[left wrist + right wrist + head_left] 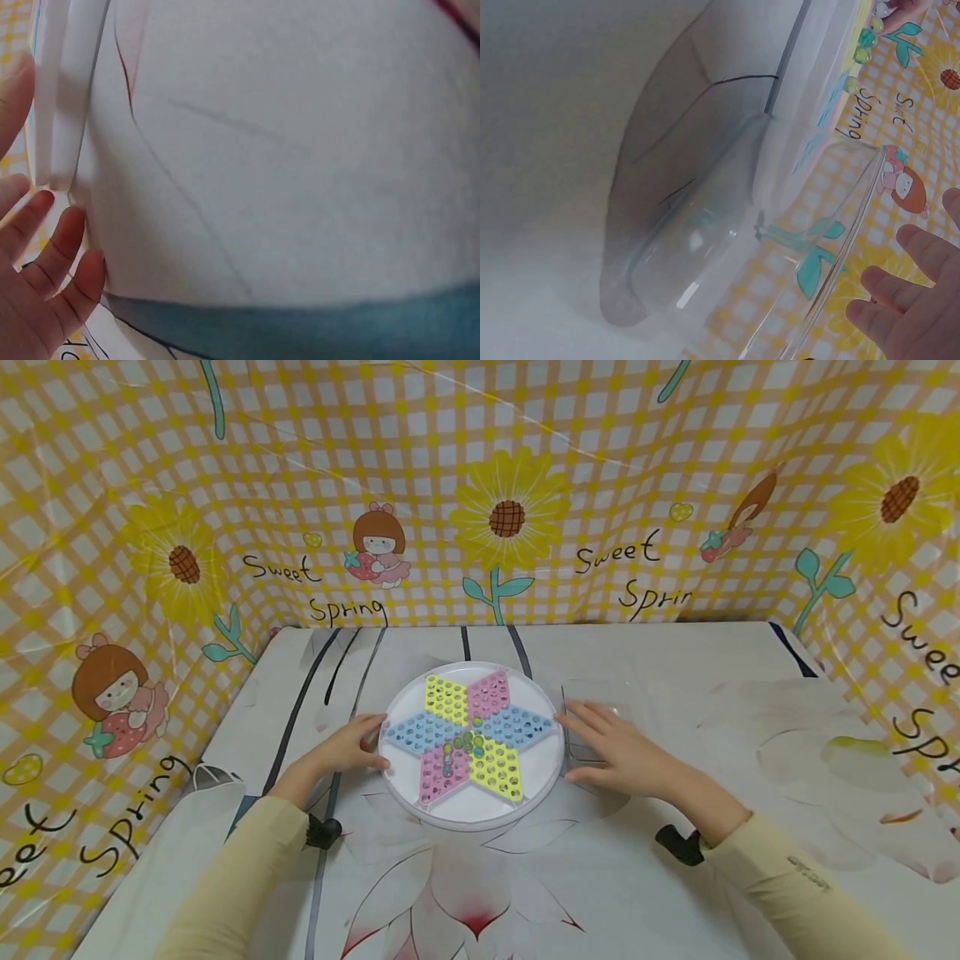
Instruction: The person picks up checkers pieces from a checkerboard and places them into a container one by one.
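Observation:
A round white Chinese checkers board (537,770) with a pink, yellow and blue star lies flat on the table. Several glass marbles (467,742) sit grouped around the star's centre and on the near pink point. At the board's left rim is my left hand (347,747), thumb and fingers spread apart along the edge. My right hand (626,753) reaches to the right rim, its fingers extended over a clear plastic box (697,255). In the left wrist view, the left fingers (64,244) lie beside the board's side wall (71,97).
The table (645,893) wears a white cloth with flower prints and dark lines. A yellow checked curtain (427,485) encloses the back and both sides. At the table's left edge lies a white item (215,778), partly behind the left sleeve (240,868).

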Motion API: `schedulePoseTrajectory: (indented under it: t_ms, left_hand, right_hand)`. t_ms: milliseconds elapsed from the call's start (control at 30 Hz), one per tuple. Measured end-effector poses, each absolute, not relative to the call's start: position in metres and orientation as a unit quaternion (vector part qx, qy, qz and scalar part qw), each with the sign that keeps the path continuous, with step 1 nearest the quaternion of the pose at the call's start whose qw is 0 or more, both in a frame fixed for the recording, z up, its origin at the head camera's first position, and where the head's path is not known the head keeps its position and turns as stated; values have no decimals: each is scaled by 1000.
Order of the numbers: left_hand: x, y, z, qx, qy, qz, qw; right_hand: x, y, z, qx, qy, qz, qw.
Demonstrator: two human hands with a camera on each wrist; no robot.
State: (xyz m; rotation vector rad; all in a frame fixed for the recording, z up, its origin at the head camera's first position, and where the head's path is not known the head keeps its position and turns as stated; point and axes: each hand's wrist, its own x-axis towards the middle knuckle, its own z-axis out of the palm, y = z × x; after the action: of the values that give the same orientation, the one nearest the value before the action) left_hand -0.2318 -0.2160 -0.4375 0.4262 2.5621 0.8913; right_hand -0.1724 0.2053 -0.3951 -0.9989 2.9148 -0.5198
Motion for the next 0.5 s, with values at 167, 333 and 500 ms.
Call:
schedulePoseTrajectory:
  t_ms: [167, 333, 500]
  left_hand:
    - [-233, -218, -440, 168, 911, 322, 193]
    - [-234, -220, -443, 182, 908, 323, 195]
    - [-236, -222, -447, 188, 904, 329, 197]
  right_hand:
    - [-175, 196, -393, -329, 929, -169, 9]
    - [-180, 182, -389, -322, 933, -160, 28]
    - [-189, 167, -388, -310, 934, -166, 57]
